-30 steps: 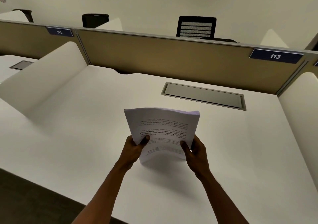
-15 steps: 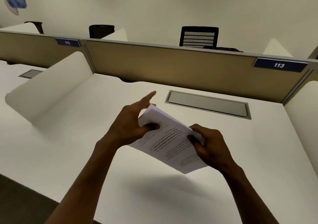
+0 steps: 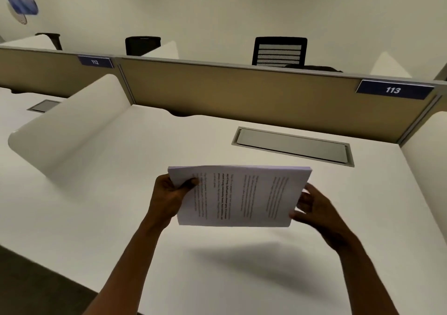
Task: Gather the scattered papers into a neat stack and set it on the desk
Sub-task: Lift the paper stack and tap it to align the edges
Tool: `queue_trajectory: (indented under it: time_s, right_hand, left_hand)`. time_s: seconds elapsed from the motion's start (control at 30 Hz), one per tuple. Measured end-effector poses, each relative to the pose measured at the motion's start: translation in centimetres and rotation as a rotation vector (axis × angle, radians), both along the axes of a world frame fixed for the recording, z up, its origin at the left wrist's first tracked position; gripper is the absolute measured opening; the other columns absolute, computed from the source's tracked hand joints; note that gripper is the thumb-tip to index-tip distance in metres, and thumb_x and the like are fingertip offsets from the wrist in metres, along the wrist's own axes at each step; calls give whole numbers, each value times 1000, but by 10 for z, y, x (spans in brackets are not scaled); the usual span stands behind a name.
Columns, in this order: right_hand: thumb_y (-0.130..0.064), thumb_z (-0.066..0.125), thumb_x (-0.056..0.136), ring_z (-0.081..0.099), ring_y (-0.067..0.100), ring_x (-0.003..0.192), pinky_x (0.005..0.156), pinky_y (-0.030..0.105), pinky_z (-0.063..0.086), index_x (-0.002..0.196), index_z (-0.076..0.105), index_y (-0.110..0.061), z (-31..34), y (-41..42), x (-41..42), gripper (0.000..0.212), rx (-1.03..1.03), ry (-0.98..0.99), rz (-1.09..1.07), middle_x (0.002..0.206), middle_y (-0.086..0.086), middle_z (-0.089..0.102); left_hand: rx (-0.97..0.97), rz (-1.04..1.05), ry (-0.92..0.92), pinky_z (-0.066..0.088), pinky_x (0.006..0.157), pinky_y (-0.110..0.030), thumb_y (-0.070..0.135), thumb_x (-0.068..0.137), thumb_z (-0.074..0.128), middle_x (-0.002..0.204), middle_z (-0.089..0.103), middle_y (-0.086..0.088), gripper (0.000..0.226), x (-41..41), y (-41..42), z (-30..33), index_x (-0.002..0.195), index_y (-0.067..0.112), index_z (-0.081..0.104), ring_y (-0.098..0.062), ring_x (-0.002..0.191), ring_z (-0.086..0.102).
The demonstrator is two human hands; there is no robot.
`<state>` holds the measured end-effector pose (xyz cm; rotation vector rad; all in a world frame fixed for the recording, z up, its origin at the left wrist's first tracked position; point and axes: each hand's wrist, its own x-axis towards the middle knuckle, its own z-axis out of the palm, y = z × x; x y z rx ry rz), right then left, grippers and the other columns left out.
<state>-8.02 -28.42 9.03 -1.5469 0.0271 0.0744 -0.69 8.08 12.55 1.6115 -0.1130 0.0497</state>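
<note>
Since half a second ago the one stack of papers point(image 3: 239, 196) turns sideways, held above the counter point(image 3: 121, 193); left hand point(image 3: 169, 197) and right hand point(image 3: 314, 209) each grip one short edge.

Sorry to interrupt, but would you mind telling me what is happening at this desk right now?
A person is holding a stack of printed papers in both hands above the white desk. The left hand grips its left edge, and the right hand holds the right edge. The sheets look gathered and fairly even, but the stack is lifted off the desk, with its shadow below, so it has not been set down.
</note>
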Motion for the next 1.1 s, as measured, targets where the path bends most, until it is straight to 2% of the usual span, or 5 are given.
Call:
queue_trajectory:
  time_s: [0.13, 0.3, 0.6, 0.7, 1.1]
  right_hand:
    - [-29, 89, 64, 72, 28, 100, 78, 40, 61, 110, 72, -25, -23, 33, 5, 50, -8, 9, -129, 109, 4, 75]
    - [-19, 86, 71, 73, 25, 93, 74, 36, 61, 97, 76, -29, -53, 48, -3, 29, -34, 57, -204, 99, 0, 77]
    - [-21, 84, 74, 71, 15, 94, 74, 30, 59, 106, 71, -31, -68, 54, -12, 35, -45, 68, -221, 103, -1, 76]
    - [-8, 81, 78, 70, 11, 96, 74, 29, 60, 104, 69, -35, -76, 57, -13, 39, -53, 93, -207, 102, -5, 75]
    - [-15, 81, 79, 68, 10, 94, 62, 15, 56, 98, 65, -37, -78, 52, -8, 33, -138, 80, -250, 103, -7, 72]
  left_hand:
    - [-57, -12, 61, 54, 58, -18, 21, 80, 75, 81, 79, 1, 6, -6, -6, -23, 82, 22, 80, -10, 70, 73]
    - [-90, 25, 139, 55, 61, -18, 16, 84, 77, 84, 79, -3, 3, -13, 4, -53, 86, 16, 79, -12, 75, 74]
    - [-79, 13, 190, 56, 64, -18, 11, 89, 73, 89, 79, -5, 11, -21, 5, -77, 100, 10, 75, -13, 80, 74]
    - [-66, -13, 242, 57, 67, -19, 8, 90, 70, 90, 79, -3, 11, -23, 1, -83, 98, 12, 75, -14, 83, 74]
    - [100, 6, 206, 59, 63, -22, 19, 88, 73, 89, 79, 6, 9, -21, -1, -78, 97, 23, 73, -14, 83, 75]
